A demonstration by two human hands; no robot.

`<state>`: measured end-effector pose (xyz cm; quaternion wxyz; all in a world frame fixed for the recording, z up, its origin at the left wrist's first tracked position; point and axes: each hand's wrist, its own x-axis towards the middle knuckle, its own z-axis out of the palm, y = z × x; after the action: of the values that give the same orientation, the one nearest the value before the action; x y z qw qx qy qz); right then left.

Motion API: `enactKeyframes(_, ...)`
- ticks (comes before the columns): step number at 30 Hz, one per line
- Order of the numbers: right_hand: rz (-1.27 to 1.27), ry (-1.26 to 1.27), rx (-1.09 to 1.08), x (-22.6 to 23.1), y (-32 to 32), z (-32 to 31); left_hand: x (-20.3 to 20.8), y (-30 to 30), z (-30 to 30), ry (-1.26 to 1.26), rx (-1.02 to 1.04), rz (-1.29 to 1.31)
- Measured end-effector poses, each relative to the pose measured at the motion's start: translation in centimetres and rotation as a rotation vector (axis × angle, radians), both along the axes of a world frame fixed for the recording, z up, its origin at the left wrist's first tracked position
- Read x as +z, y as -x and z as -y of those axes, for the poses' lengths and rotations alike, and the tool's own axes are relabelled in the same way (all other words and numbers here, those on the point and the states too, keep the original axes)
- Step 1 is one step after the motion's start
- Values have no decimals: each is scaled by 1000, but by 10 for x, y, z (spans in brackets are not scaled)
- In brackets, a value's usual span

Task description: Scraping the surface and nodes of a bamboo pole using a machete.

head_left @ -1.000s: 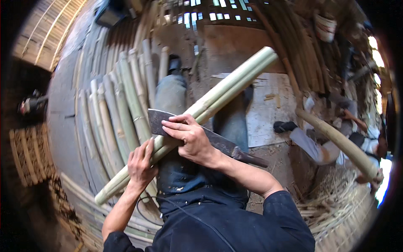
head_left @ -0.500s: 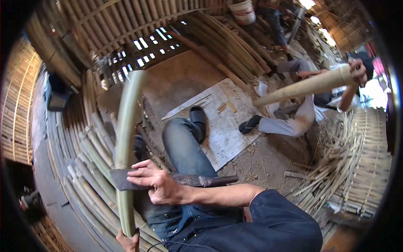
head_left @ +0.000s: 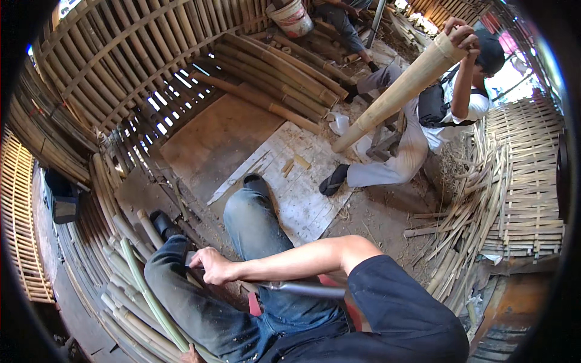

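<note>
My right hand (head_left: pixel 212 265) is closed round a long-handled knife (head_left: pixel 308 289), held low across my thighs. Part of its dark blade shows by my fingers, and its handle runs off to the right beneath my forearm. At the lower edge, my left hand (head_left: pixel 192 355) shows only in part, closed at the near end of a green bamboo length (head_left: pixel 148 293). That length slants up and to the left beside my left leg, over a row of bamboo poles (head_left: pixel 124 308). Knife and bamboo are apart.
Across from me sits a person gripping the top of a thick bamboo pole (head_left: pixel 399 91). A white board (head_left: pixel 296 199) with bamboo bits lies between us. Split strips (head_left: pixel 454 212) are heaped at right. More poles (head_left: pixel 272 78) and a bucket (head_left: pixel 290 18) stand farther back.
The green bamboo has dropped from upright to lying slanted at the left. My right hand and the knife have come off it, down over my legs. The view has shifted too.
</note>
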<state>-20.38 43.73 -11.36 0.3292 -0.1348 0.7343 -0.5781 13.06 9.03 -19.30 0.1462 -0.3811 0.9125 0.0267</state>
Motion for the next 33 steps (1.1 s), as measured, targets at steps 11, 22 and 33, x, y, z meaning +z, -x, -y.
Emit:
enactKeyframes(11,-399,-213,328,-34,-13,-22,-21,83,-31,1,17,-113)
enactKeyframes(22,-370,-236,287,-23,-4,-58,-34,145,-42,-4,-8,-219)
enactKeyframes(33,-280,-286,238,-32,5,-51,-45,188,39,22,-18,-657)
